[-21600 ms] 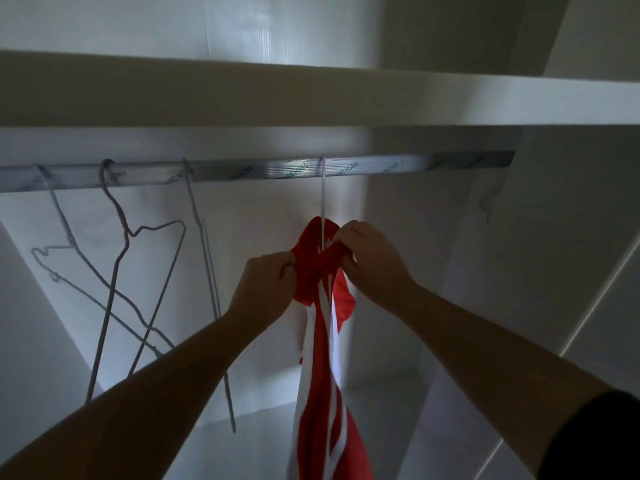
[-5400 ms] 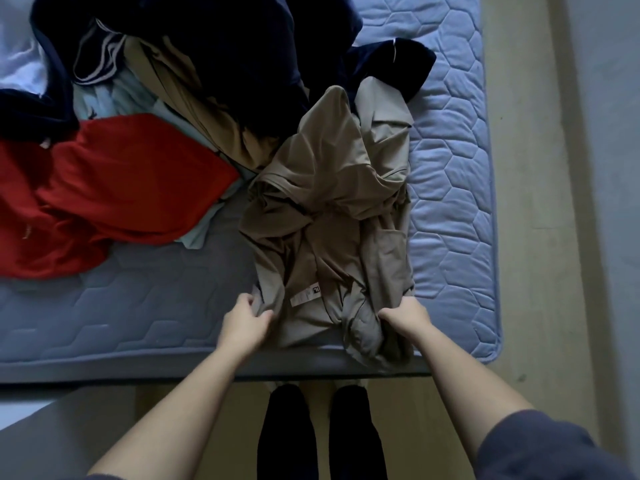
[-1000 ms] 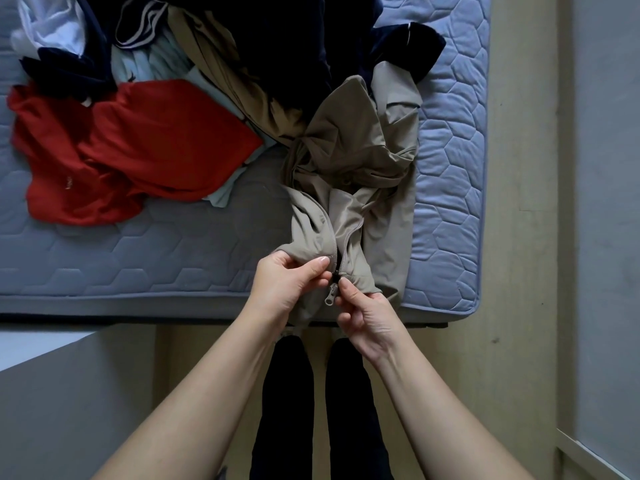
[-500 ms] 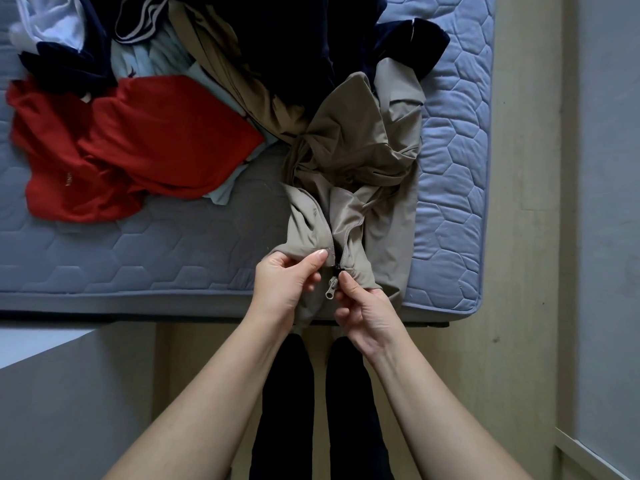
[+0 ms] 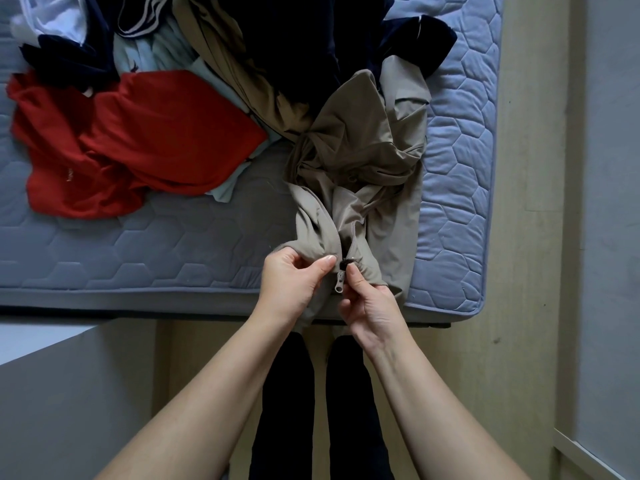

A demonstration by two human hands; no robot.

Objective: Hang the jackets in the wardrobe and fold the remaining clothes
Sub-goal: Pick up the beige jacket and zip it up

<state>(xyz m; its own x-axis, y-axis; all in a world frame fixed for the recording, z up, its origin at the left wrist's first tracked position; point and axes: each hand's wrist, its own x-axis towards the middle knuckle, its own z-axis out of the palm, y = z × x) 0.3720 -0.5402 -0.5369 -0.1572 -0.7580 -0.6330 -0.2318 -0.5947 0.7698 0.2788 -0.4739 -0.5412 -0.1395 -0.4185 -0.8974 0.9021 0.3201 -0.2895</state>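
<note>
I saw smooth, matt cloth on the beige jacket [image 5: 360,140], its metal zipper pull [image 5: 339,284], and a quilted fabric mattress [image 5: 138,251] at nine o'clock.

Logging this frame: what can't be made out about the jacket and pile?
All head view.
On the beige jacket, whether the zipper ends are engaged: the left hand and right hand cover them.
The navy clothes: cut by the top edge, too dark to count.
Print on the red garment: too small to read.

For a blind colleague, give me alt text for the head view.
A person's left hand and right hand each pinch the hem of a beige jacket beside its zipper pull, at the near edge of a blue mattress. A red garment and dark clothes lie behind.
</note>
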